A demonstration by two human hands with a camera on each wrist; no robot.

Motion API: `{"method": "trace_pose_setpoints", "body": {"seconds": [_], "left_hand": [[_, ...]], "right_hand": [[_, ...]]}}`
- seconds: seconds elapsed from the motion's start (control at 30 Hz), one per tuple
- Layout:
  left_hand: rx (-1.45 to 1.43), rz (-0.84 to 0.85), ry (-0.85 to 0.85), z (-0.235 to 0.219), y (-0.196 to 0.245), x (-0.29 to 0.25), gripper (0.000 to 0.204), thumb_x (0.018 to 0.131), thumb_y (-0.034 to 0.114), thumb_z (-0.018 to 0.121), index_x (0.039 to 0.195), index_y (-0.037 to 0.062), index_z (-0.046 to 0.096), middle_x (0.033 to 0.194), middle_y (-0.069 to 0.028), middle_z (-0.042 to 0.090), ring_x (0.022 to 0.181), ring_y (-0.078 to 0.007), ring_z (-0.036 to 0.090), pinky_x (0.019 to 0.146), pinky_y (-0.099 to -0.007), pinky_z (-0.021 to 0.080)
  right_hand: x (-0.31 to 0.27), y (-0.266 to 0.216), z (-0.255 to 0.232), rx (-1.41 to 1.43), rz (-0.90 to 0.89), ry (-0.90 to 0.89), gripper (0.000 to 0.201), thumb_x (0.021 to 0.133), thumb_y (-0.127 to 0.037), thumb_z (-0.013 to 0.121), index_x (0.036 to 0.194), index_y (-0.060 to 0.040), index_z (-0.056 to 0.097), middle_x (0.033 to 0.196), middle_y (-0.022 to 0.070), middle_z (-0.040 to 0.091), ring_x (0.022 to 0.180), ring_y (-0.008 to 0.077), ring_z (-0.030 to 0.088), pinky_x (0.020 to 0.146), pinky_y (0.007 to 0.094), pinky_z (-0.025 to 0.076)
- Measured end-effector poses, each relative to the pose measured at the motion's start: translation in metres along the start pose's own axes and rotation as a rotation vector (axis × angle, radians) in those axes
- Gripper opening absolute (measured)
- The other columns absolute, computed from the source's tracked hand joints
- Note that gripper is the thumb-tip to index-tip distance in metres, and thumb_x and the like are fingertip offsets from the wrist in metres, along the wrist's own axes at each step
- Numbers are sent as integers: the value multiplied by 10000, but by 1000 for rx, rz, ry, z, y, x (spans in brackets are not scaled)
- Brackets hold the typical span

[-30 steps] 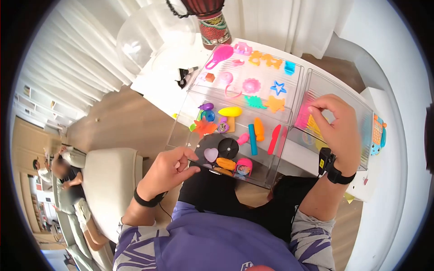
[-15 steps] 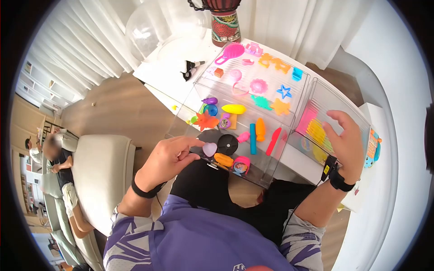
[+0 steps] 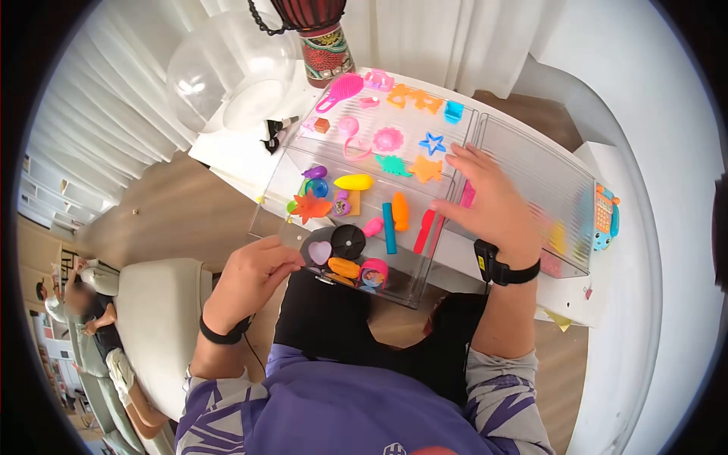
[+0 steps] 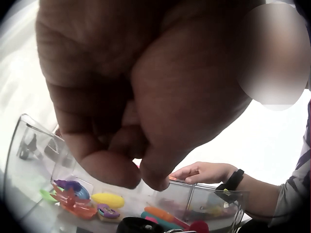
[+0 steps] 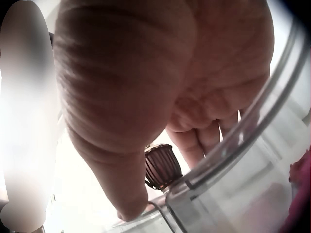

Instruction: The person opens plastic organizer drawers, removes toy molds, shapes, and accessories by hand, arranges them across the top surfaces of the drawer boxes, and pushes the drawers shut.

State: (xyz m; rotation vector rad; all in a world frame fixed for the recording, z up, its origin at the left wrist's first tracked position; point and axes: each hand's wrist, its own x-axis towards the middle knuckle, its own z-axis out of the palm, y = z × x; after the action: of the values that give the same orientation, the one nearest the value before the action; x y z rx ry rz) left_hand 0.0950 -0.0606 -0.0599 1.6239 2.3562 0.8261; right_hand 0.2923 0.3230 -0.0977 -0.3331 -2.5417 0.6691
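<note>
A white table [image 3: 227,154] bears a clear toy-filled tray [image 3: 414,297], its near end over the person's lap, with a second clear tray [image 3: 531,148] beside it. The right hand [image 3: 489,201] is open, fingers spread above the rims where they meet, near the red toy knife [image 3: 425,231]; the left hand [image 3: 246,280], empty and curled, thumb and forefinger tips together, is at the toy-filled tray's near left corner, contact unclear.

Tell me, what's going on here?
Someone has both bare hands at clear plastic containers of colourful toys. Their left hand, fingers curled, is by the near edge of the left container; I see nothing in it. Their right hand is open, its thumb close to a red plastic knife; whether they touch isn't clear. A pink hairbrush lies towards the far side.
</note>
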Motion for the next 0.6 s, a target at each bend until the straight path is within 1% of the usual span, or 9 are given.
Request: {"method": "trace_pose_setpoints", "body": {"seconds": [0.07, 0.1, 0.2, 0.27, 0.4, 0.47, 0.5, 0.57, 0.6], "left_hand": [[-17, -32, -39, -2, 1, 1, 93, 1006, 20, 843, 1090, 58, 829, 858, -109, 615, 748, -300, 635, 686, -418, 507], [-21, -31, -44, -2, -1, 2, 93, 1006, 20, 843, 1090, 58, 829, 858, -109, 615, 748, -300, 635, 686, -418, 507], [-34, -4, -58, -5, -4, 7, 104, 1007, 20, 836, 1099, 68, 828, 876, -113, 616, 766, -313, 640, 699, -423, 513], [-20, 26, -99, -8, -5, 12, 106, 1013, 16, 824, 1107, 66, 817, 877, -115, 614, 783, -327, 644, 712, -429, 518], [20, 42, -119, -10, -6, 17, 97, 1014, 10, 814, 1100, 53, 801, 870, -119, 605, 794, -334, 645, 723, -430, 520], [51, 54, -78, -9, -9, 19, 95, 1014, -6, 806, 1094, 43, 791, 868, -123, 598, 789, -339, 640, 715, -437, 515], [54, 57, -84, -9, -11, 22, 95, 1014, -6, 806, 1094, 43, 791, 868, -123, 598, 789, -339, 640, 715, -437, 515], [52, 43, -62, -8, -12, 26, 113, 981, 3, 849, 1069, 44, 790, 830, -110, 566, 735, -300, 607, 678, -429, 488], [57, 48, -65, -10, -11, 27, 113, 981, 3, 849, 1069, 44, 790, 830, -110, 566, 735, -300, 607, 678, -429, 488]], "right_hand": [[2, 5, 5, 29, 10, -4, 721, 837, -290, 1029, 1424, 27, 755, 1651, 235, 679, 1611, 424, 570, 1319, 506, 479], [3, 7, 5, 28, 16, -6, 721, 837, -290, 1029, 1424, 27, 755, 1651, 235, 679, 1611, 424, 570, 1319, 506, 479], [6, 15, 5, 98, 44, -11, 724, 811, -319, 1049, 1383, 24, 767, 1622, 221, 710, 1595, 420, 589, 1305, 510, 489], [8, 21, 1, 101, -2, -11, 722, 785, -354, 1066, 1333, 18, 780, 1557, 206, 759, 1567, 408, 622, 1282, 500, 506], [9, 15, -4, 155, 20, 5, 699, 778, -358, 1071, 1301, 10, 788, 1510, 204, 787, 1536, 392, 657, 1261, 490, 518], [10, 12, -7, 201, 72, -34, 663, 748, -273, 1107, 1245, 7, 769, 1520, 240, 783, 1598, 398, 617, 1277, 481, 509], [10, 11, -8, 204, 76, -30, 663, 748, -273, 1107, 1245, 7, 769, 1520, 240, 783, 1598, 398, 617, 1277, 481, 509], [9, 10, -9, 173, 75, -36, 549, 838, -283, 1057, 1206, 10, 774, 1502, 239, 793, 1606, 385, 612, 1272, 473, 510], [9, 11, -8, 175, 77, -29, 549, 838, -283, 1057, 1206, 10, 774, 1502, 239, 793, 1606, 385, 612, 1272, 473, 510]]}}
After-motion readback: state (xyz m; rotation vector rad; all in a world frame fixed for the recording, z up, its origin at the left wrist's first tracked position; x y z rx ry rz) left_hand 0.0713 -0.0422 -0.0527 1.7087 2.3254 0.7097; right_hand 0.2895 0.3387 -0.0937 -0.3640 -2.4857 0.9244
